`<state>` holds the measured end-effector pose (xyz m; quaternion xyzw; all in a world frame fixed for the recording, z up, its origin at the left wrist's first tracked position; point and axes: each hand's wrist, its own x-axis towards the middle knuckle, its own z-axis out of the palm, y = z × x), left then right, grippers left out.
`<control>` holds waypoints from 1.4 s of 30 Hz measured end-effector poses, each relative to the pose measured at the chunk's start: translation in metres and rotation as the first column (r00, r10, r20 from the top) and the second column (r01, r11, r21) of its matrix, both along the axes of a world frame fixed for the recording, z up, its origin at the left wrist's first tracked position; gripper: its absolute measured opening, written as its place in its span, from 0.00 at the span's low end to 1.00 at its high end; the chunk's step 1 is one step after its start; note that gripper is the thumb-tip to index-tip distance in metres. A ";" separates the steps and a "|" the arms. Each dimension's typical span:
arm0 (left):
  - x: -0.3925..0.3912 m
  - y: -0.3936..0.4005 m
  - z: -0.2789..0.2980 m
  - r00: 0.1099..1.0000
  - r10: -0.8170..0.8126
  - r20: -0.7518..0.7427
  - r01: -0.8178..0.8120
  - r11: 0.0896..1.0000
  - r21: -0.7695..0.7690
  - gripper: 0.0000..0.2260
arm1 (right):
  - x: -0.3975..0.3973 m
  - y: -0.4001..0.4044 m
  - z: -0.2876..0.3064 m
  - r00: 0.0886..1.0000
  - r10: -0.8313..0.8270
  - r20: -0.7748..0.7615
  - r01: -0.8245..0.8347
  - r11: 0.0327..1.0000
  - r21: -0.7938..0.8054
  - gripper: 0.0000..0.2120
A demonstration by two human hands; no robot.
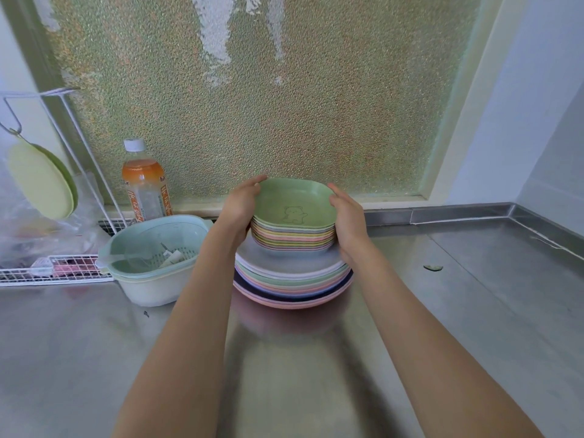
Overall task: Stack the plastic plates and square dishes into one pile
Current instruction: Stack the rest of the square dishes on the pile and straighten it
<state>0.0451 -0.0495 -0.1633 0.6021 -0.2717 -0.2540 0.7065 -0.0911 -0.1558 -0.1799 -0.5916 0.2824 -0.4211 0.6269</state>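
Steel counter [442, 311]: both hands [240, 203] [347, 216] grip the square dishes [294, 229].

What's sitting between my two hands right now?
The stack of square dishes, green bear dish on top, held between left hand and right hand, head view.

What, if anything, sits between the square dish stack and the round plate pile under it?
Nothing visible. The left hand and right hand hold the square dish stack by its sides, right over the round plate pile. Whether it already rests on the top plate cannot be told. The colander basin stands off to the left.
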 end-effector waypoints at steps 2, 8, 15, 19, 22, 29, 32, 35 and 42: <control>0.002 0.001 0.001 1.000 0.009 -0.019 -0.009 1.000 -0.002 0.17 | 0.002 -0.001 -0.001 1.000 0.009 -0.003 -0.009 1.000 0.001 0.20; 0.002 -0.003 0.000 0.997 0.049 -0.061 -0.049 0.999 0.000 0.17 | 0.006 -0.004 0.002 0.999 0.029 -0.036 -0.030 1.000 -0.009 0.20; 0.003 -0.004 0.003 0.997 0.060 -0.058 -0.058 0.998 0.039 0.17 | 0.006 -0.005 0.002 0.998 0.029 -0.047 -0.030 0.999 -0.024 0.20; 0.003 0.000 0.003 0.999 0.047 0.026 -0.049 0.994 0.102 0.18 | -0.002 -0.003 -0.005 0.998 0.048 -0.035 -0.051 0.996 -0.072 0.19; 0.002 0.013 -0.001 0.956 0.190 0.225 -0.200 0.980 0.022 0.18 | -0.016 0.004 -0.008 0.987 -0.153 -0.044 0.121 0.900 -0.419 0.22; -0.005 0.026 -0.036 0.892 0.307 0.332 -0.362 0.925 0.116 0.20 | -0.032 -0.007 -0.034 0.960 -0.174 -0.219 0.147 0.980 -0.132 0.21; -0.006 0.022 -0.044 0.916 0.274 0.294 -0.337 0.922 0.192 0.21 | -0.029 -0.003 -0.041 0.971 -0.118 -0.208 0.086 0.984 -0.156 0.20; -0.007 0.022 -0.053 0.922 0.287 0.261 -0.350 0.905 0.241 0.25 | -0.025 -0.002 -0.044 0.973 -0.136 -0.185 0.107 0.981 -0.160 0.20; -0.007 0.019 -0.052 0.918 0.329 0.223 -0.380 0.892 0.246 0.26 | -0.024 -0.003 -0.048 0.962 -0.187 -0.200 0.131 0.956 -0.262 0.19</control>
